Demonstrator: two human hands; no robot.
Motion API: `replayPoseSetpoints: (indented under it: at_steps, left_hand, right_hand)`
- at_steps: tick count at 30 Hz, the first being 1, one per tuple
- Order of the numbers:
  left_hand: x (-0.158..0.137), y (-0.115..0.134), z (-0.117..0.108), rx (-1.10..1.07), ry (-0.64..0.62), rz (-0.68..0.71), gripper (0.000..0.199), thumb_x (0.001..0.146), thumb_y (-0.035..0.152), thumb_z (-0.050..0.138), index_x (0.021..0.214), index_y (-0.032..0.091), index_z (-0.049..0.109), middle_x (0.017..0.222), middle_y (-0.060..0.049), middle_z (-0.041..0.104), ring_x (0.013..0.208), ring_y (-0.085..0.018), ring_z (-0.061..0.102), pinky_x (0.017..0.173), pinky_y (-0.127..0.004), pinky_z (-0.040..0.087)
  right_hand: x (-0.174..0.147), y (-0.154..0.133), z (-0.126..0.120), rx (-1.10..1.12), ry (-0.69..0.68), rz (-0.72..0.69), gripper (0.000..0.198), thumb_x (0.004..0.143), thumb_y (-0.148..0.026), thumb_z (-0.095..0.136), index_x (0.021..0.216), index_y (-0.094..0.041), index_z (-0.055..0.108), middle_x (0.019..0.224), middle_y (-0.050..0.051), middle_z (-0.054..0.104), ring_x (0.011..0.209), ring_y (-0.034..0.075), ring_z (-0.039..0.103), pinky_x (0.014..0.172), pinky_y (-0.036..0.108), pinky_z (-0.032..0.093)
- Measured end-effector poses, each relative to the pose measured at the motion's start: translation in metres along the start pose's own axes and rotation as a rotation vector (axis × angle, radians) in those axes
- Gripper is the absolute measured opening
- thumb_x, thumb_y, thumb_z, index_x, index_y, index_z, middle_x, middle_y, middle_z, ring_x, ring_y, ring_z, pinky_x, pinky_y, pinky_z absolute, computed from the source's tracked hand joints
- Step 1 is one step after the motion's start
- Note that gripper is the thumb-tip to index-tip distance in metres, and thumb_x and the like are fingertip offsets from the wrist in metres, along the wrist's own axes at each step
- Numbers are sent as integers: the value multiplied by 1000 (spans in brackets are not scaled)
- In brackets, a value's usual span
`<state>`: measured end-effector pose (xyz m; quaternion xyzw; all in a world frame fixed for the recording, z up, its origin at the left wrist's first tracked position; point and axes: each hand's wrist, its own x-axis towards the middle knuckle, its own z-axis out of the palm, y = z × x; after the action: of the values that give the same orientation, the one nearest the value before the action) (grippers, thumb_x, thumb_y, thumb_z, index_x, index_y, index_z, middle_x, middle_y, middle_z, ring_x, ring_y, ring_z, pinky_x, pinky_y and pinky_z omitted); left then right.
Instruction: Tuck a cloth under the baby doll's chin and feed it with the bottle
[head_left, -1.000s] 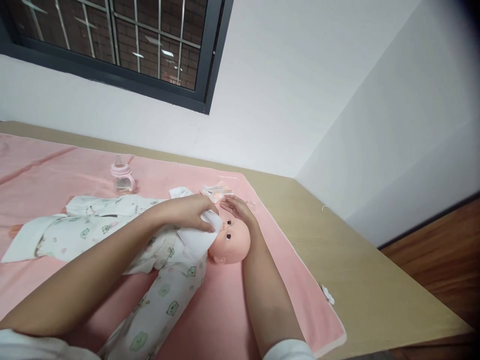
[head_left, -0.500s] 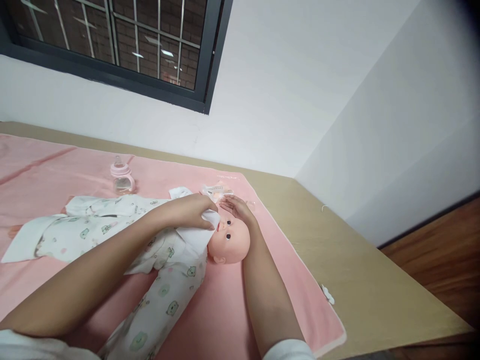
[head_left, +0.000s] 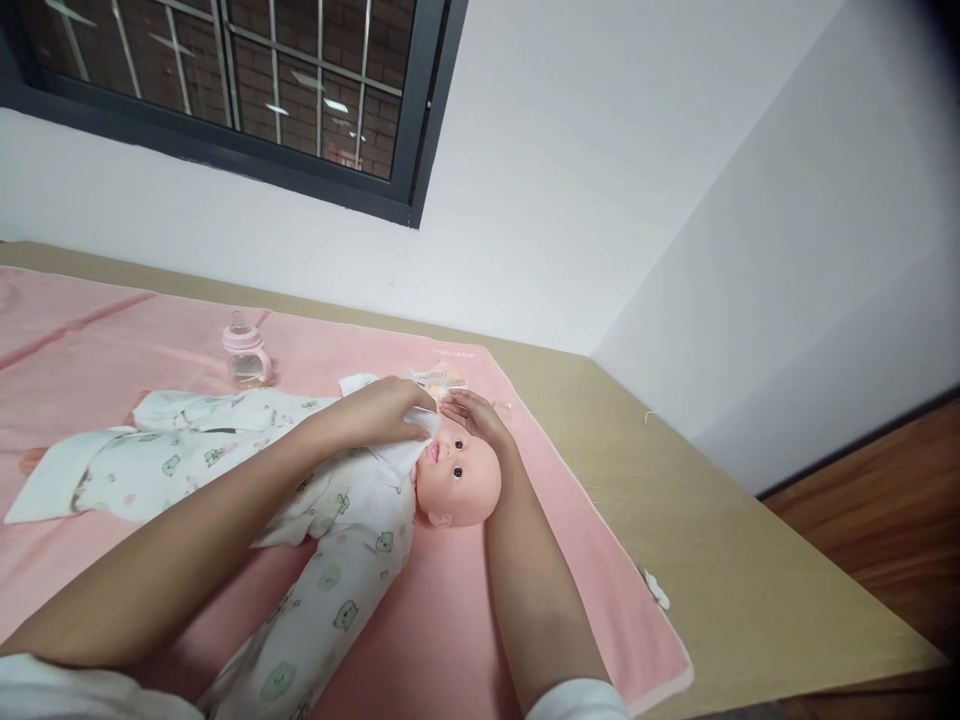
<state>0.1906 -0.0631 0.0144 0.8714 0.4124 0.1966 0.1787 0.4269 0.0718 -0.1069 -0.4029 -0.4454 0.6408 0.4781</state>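
Note:
A baby doll (head_left: 461,490) lies on its back, its bald head to the right. It wears a white romper (head_left: 352,515) with green animal prints. My left hand (head_left: 394,408) reaches across its chest, fingers closed on a white cloth (head_left: 421,420) at the neck, just below the chin. Whether this cloth is separate or part of the clothing I cannot tell. On the far side of the head, my right hand (head_left: 480,415) rests against it with fingers stretched out, holding nothing. The doll's eyes and pink mouth show; its far cheek is partly hidden.
A pink blanket (head_left: 442,620) covers much of the wooden surface (head_left: 697,560). Behind the doll stands a pink-topped baby bottle (head_left: 246,352). A clear plastic packet (head_left: 442,380) lies beyond my hands. A small white item (head_left: 656,590) sits by the blanket's right edge.
My left hand has shifted slightly up and away with the white cloth, drawing it off the doll's chin, so the mouth now shows. My right hand stays at the head.

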Motion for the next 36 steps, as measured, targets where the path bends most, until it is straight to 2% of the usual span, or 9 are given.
replayPoseSetpoints:
  at_steps: [5, 14, 18, 21, 24, 28, 36]
  left_hand:
    - [3, -1, 5, -19, 41, 22, 17, 81, 25, 58, 88, 19, 73, 92, -2, 75, 84, -22, 67, 69, -26, 41]
    - [4, -2, 8, -66, 119, 23, 21, 82, 24, 58, 94, 20, 75, 107, -4, 76, 100, -25, 68, 78, -27, 44]
    - [0, 5, 3, -108, 47, 47, 18, 82, 26, 59, 89, 20, 73, 95, -1, 76, 88, -22, 68, 71, -26, 44]
    - [-4, 15, 0, -115, -37, -12, 15, 81, 27, 57, 81, 18, 69, 83, -2, 72, 73, -19, 65, 55, -24, 40]
    - [-5, 21, -1, -97, -67, -33, 13, 79, 25, 58, 79, 17, 67, 81, -2, 70, 69, -19, 64, 51, -23, 38]
    - [-4, 19, 1, -93, -39, -18, 15, 80, 26, 58, 82, 17, 69, 84, -3, 72, 71, -20, 65, 56, -25, 40]
    - [1, 1, 3, -101, 64, 29, 25, 82, 28, 57, 98, 19, 73, 106, -5, 74, 100, -25, 67, 82, -30, 46]
  right_hand:
    - [0, -1, 0, -13, 10, 13, 12, 80, -14, 71, 91, -16, 66, 84, 5, 75, 83, 16, 74, 93, 31, 59]
    - [2, 1, -1, -2, 14, 14, 11, 81, -12, 69, 91, -16, 68, 82, 5, 75, 80, 16, 73, 89, 30, 60]
    - [1, -1, 0, -13, 16, 18, 10, 82, -12, 69, 91, -16, 68, 82, 5, 75, 80, 16, 73, 93, 32, 59]
    - [1, -1, 0, -10, 19, 20, 10, 82, -12, 69, 91, -16, 67, 82, 5, 75, 81, 16, 73, 95, 33, 58]
    - [1, -1, 0, -5, 17, 17, 11, 81, -13, 72, 91, -15, 67, 82, 6, 75, 81, 16, 74, 94, 34, 59]
    - [0, -1, 1, -10, 18, 18, 11, 80, -14, 72, 90, -17, 66, 81, 4, 75, 81, 16, 74, 92, 32, 60]
    - [0, -1, 0, -8, 1, 17, 14, 80, -14, 71, 92, -16, 66, 83, 5, 75, 81, 16, 73, 91, 32, 59]
